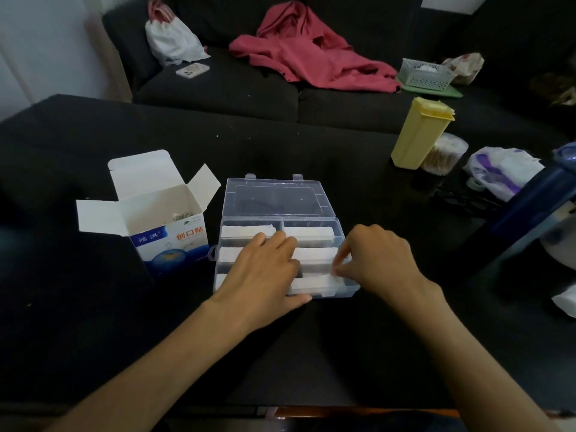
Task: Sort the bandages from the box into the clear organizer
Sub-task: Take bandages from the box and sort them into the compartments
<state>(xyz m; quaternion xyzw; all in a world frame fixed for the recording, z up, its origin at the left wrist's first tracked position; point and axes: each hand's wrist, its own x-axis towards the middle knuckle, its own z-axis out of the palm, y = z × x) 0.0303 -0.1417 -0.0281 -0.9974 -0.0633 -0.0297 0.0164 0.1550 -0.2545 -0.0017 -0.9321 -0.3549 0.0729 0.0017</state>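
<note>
Box: A white and blue cardboard box (162, 226) stands on the black table (93, 322), left of the organizer, flaps open; something small lies inside it, too dim to identify.
Organizer: A clear plastic organizer (279, 244) sits at centre table, just beside the box, its lid (276, 196) tipped back and away from the person.
Bandages: White bandages (307, 233) lie flat in the organizer's compartments, two columns of them showing around the hands.
Left hand: The left hand (265, 272) lies flat across the middle of the organizer, fingers straight and close together over the bandages, thumb along the near rim.
Right hand: The right hand (378, 258) hovers at the organizer's right edge, fingertips pinching the end of a bandage (314, 283) lying in the near right compartment.
Right of table: A yellow lidded container (419, 134) stands upright, touching a round tub of cotton swabs (444, 155); a white and purple plastic bag (501, 169) lies further right.
Background: A pink garment (308, 54), a white drawstring bag (173, 39), a phone (192, 70) and a small white basket (425, 73) rest on a dark sofa (218, 88).
</note>
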